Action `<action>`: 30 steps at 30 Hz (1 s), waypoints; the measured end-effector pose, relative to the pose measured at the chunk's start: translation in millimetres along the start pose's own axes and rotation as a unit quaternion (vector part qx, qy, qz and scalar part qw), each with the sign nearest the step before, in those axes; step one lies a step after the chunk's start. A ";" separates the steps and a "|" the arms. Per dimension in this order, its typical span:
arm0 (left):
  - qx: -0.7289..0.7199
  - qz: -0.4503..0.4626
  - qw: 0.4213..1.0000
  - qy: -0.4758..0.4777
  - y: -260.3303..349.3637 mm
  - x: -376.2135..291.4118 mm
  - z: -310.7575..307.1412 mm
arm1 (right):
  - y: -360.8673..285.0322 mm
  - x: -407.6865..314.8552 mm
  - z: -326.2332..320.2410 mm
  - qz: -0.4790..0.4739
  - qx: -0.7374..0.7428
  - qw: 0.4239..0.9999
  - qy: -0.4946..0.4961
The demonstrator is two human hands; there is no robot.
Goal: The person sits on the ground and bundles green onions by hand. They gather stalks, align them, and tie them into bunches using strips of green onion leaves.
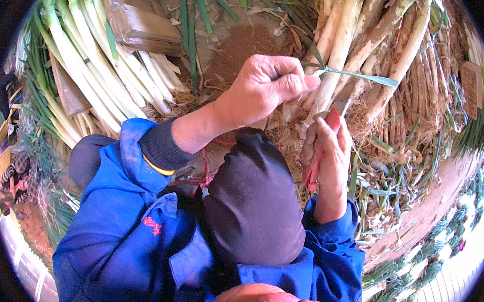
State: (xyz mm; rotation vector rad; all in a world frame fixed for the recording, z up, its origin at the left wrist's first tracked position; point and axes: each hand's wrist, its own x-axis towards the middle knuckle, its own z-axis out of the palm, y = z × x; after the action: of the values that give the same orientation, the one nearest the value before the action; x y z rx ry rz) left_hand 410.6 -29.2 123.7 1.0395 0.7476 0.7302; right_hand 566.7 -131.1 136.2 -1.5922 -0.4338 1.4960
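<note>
My left hand (267,81) is closed, its thumb and fingers pinching a thin strip of green leaf (364,77) at its near end. The strip crosses the soil-stained stalks of long green onions (343,41) and has a knot-like twist by my fingertips. My right hand (329,145) lies just below, around the red handle (333,120) of a knife. Its grey blade (343,101) points up among the stalks and is partly hidden. Tangled roots (367,120) hang at the stalk ends beside it.
Peeled white onions (91,64) lean at the left near a wooden block (147,28). Unpeeled stalks (421,98) are heaped at the right. Leaf scraps (385,183) litter the ground below them. A dark-covered knee (255,200) rises between my arms. Another person's hand (9,186) shows at far left.
</note>
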 end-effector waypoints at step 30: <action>0.217 0.000 0.965 0.149 -71.8 -97.7 -29.7 | -95.7 -76.8 9.9 -0.315 0.055 0.936 0.149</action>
State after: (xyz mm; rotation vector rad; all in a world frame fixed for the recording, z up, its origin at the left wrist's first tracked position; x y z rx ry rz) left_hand 345.1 -118.4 66.0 1.3387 1.2054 0.7500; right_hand 570.7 -133.1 259.3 -1.3800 -0.6032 0.7651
